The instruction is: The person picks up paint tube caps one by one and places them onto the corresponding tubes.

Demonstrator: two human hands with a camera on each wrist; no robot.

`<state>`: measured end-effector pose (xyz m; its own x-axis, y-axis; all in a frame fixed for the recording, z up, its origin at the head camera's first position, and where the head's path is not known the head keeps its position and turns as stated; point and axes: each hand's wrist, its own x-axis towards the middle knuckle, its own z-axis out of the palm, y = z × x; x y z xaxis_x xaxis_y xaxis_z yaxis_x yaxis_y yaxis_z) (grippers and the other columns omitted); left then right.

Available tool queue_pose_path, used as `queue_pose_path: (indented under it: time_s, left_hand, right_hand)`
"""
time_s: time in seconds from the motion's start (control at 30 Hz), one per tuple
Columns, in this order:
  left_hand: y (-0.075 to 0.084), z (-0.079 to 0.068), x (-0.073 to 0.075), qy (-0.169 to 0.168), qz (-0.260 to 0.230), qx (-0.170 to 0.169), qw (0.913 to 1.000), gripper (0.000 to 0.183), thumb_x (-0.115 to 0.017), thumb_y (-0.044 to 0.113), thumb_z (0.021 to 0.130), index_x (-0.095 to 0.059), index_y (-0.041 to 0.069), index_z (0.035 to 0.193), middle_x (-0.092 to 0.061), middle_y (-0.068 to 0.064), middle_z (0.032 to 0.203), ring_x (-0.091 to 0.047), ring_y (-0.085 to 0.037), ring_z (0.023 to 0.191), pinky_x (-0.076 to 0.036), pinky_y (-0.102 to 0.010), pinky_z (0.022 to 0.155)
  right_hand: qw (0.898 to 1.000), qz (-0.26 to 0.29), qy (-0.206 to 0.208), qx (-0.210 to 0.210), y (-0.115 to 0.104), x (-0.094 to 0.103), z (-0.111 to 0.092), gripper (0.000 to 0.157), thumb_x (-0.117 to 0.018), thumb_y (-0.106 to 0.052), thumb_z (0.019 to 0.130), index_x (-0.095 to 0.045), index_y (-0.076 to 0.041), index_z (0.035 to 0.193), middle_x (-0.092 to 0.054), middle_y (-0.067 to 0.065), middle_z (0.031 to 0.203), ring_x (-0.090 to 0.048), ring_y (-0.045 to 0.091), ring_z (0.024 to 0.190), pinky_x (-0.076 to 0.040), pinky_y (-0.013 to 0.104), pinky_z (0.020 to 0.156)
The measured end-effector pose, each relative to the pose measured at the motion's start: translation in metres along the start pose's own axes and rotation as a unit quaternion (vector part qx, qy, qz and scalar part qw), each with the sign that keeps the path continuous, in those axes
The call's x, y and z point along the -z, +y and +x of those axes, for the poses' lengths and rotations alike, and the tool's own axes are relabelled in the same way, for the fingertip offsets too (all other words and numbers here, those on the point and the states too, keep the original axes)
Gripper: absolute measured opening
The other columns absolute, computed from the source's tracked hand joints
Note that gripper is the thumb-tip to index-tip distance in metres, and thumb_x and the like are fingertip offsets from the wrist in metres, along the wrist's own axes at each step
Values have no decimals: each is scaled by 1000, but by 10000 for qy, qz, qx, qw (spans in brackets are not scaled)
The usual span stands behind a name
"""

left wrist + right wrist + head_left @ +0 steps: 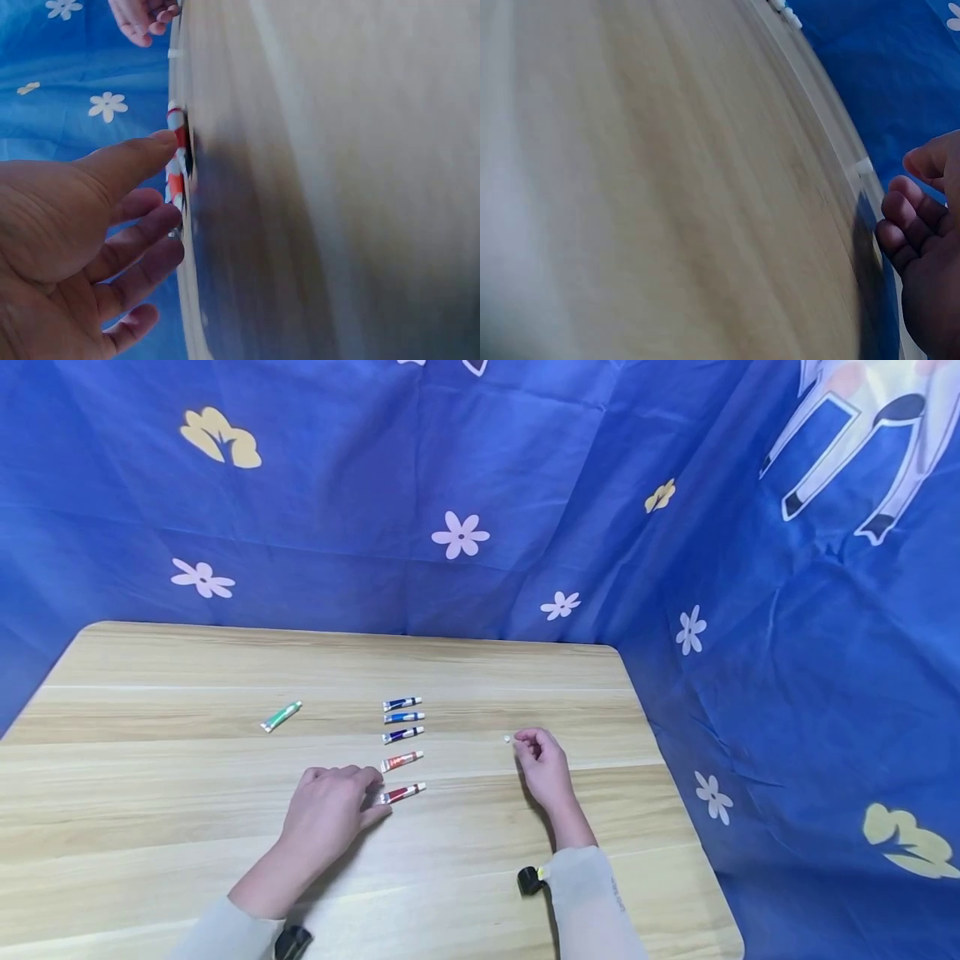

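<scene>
My left hand (327,810) hovers at the crimped ends of a dark red paint tube (403,793) and an orange paint tube (402,761). Its thumb (135,161) lies apart from the fingers, which are loosely bent; whether it touches the red tube cannot be told. Beyond these lie a purple-blue tube (403,735), a bright blue tube (405,717) and a dark navy tube (402,703), stacked in a column with caps to the right. My right hand (546,771), fingers relaxed, is beside a small white piece (507,739), which appears apart from the fingertips in the right wrist view.
A green paint tube (282,717) lies slanted at the left, away from the column. The wooden table (150,802) has rounded far corners. Blue patterned cloth (337,527) hangs behind it and along the right side.
</scene>
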<state>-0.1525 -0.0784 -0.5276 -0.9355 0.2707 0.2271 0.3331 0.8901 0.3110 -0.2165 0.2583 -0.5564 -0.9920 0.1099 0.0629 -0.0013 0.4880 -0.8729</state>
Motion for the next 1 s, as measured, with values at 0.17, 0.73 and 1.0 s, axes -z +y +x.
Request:
queue_pose_path:
  time_s: [0.17,0.73,1.0]
  left_hand:
    - [-11,-5,7,-152,5,241,9996,43,-92,47,83,-78,14,107,-77,0,87,-74,-25,81,-52,-57,87]
    - [-57,-17,29,-12,28,828,9966,37,-78,39,99,-76,6,116,-82,-16,103,-78,-41,94,-48,-64,85]
    - [-85,-22,39,216,-20,935,9954,30,-80,29,97,-75,5,114,-82,-15,99,-77,-40,85,-44,-58,75]
  right_hand:
    - [9995,-226,-204,-10,1,2,9,13,-66,-7,106,-73,-6,116,-67,8,106,-58,15,91,-49,19,78]
    - [9939,-859,-620,319,16,2,28,20,-74,-9,102,-80,-13,121,-66,3,102,-59,11,90,-50,17,77]
    - [9914,-1100,-555,435,17,1,27,21,-75,-13,102,-82,-15,122,-67,3,101,-60,11,87,-51,19,75]
